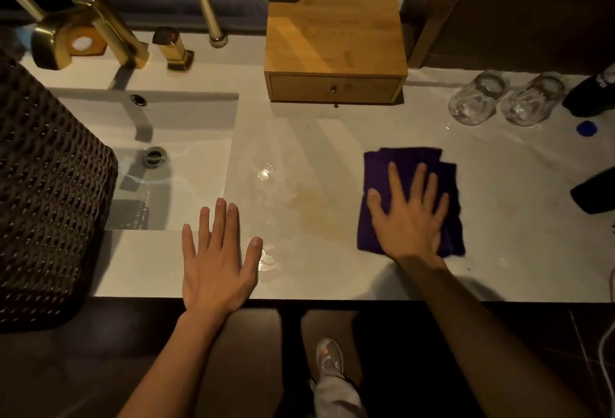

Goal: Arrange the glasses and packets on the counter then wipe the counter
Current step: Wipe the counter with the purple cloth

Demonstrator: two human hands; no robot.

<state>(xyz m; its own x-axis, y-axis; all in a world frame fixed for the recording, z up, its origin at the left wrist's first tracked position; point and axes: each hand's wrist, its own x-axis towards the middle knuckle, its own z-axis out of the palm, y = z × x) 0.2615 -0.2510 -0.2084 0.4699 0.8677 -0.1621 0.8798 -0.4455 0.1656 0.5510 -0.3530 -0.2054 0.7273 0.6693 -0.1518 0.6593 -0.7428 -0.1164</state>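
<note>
A folded purple cloth (406,158) lies flat on the white counter (316,138), right of centre. My right hand (407,214) presses down on the cloth with fingers spread. My left hand (216,258) rests flat on the counter near its front edge, fingers apart, holding nothing. Two clear glasses (476,98) (532,100) stand upside down side by side at the back right. A brownish stain (309,204) and small water drops (264,173) mark the counter between my hands. No packets are visible.
A wooden drawer box (336,41) stands at the back centre. The sink (159,158) with a gold tap (90,25) lies left. A dark woven basket (43,184) fills the left edge. Dark objects (592,91) and a blue cap (586,128) sit far right.
</note>
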